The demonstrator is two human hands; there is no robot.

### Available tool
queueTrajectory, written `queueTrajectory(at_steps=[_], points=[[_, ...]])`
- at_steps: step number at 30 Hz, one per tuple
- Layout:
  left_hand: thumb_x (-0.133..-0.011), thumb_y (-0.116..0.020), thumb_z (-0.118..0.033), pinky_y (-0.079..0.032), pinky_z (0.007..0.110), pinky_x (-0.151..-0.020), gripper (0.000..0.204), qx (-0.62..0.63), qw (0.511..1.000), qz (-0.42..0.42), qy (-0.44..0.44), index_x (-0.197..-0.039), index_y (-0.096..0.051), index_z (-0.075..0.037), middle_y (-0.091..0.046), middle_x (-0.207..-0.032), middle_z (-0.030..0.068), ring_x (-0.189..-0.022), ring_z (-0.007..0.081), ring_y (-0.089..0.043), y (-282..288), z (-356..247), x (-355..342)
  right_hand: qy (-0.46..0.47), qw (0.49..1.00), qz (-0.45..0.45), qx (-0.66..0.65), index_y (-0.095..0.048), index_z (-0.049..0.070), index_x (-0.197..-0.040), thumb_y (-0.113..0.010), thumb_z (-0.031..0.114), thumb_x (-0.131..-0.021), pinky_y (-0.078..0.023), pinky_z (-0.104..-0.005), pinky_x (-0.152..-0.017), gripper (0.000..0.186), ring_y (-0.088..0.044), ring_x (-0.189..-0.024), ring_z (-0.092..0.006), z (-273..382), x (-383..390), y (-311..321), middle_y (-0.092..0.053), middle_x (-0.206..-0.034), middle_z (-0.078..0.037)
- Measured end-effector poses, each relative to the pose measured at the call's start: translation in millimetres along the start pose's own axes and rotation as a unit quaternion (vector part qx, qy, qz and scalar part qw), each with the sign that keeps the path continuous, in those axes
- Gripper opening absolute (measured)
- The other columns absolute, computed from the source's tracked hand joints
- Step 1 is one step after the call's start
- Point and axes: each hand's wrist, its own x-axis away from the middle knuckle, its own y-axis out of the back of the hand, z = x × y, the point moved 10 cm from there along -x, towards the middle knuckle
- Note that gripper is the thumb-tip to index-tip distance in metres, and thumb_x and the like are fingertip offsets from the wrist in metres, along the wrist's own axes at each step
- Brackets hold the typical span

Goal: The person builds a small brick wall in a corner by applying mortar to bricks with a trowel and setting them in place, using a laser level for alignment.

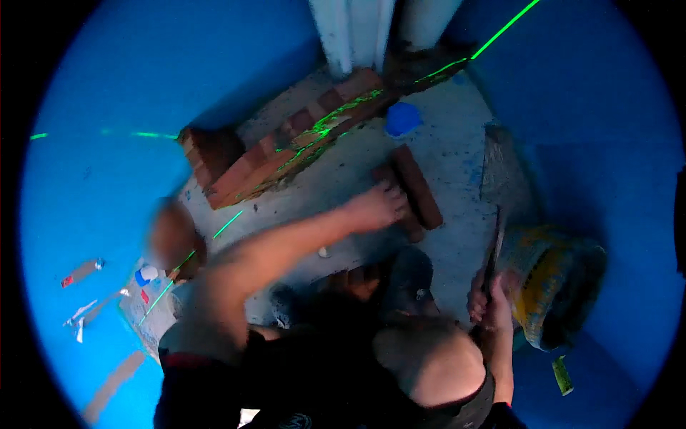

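Observation:
My left hand (379,204) reaches across the floor (454,157) with curled fingers around the left of two reddish bricks lying side by side, the right brick (420,189) showing more fully. My right hand (489,300) grips the long dark handle of a flat trowel-like tool (504,161), its wide grey blade raised at the right. Directly ahead, a low brick course (300,143) with mortar and a green laser line runs diagonally beside white columns (357,32). A blue patch or object (402,118) sits to the right of that course.
A yellow, mortar-stained bucket or sack (550,286) stands by my right hand. Blue walls (93,193) curve around the work area. At the left are a blurred brown rounded shape (175,232) and small litter (146,275). A few bricks (357,282) lie near my legs.

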Motion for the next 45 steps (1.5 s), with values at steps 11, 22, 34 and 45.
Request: queueTrajectory(at_steps=[11, 22, 34, 45], points=[[-0.079, -0.055, -0.015, -0.024, 0.057, -0.107, 0.041, -0.036, 0.995, -0.093, 0.004, -0.12, -0.053, -0.006, -0.049, -0.126, 0.0158, -0.122, 0.0365, -0.043, -51, -11, -22, 0.044, 0.81, -0.484, 0.328, -0.053, 0.006, -0.077, -0.043, 0.048, -0.096, -0.036, -0.0289, -0.038, 0.047, -0.045, -0.042, -0.0151, 138, 248, 131, -0.047, -0.056, -0.005], [-0.076, -0.058, -0.013, -0.022, 0.055, -0.108, 0.037, 0.009, 0.999, 0.001, 0.04, -0.112, -0.056, -0.006, -0.051, -0.122, 0.0155, -0.121, 0.0333, -0.043, -56, -1, -16, -0.123, 0.619, -0.312, 0.71, -0.06, 0.012, -0.114, -0.048, 0.026, -0.092, -0.048, -0.0417, -0.052, 0.029, -0.063, -0.061, -0.0318, 111, 159, 198, -0.065, -0.076, -0.018], [-0.054, -0.077, -0.004, -0.044, 0.036, -0.091, 0.055, 0.471, 0.833, -0.03, 0.287, -0.105, -0.056, -0.005, -0.059, -0.107, 0.0119, -0.1, 0.0272, -0.058, 61, 56, -14, -0.081, 0.853, -0.399, 0.326, -0.052, 0.008, -0.08, -0.046, 0.046, -0.095, -0.025, -0.026, -0.038, 0.041, -0.035, -0.042, -0.0092, 83, 209, 176, -0.044, -0.056, 0.0], [-0.047, -0.083, -0.005, -0.041, 0.032, -0.094, 0.071, 0.53, 0.816, -0.111, 0.2, -0.112, -0.055, -0.006, -0.057, -0.107, 0.0049, -0.104, 0.0177, -0.054, 116, 45, -26, 0.067, 0.928, -0.366, 0.033, -0.053, 0.007, -0.084, -0.045, 0.043, -0.095, -0.027, -0.0264, -0.038, 0.039, -0.037, -0.04, -0.0118, 12, 200, 202, -0.047, -0.056, -0.002]])
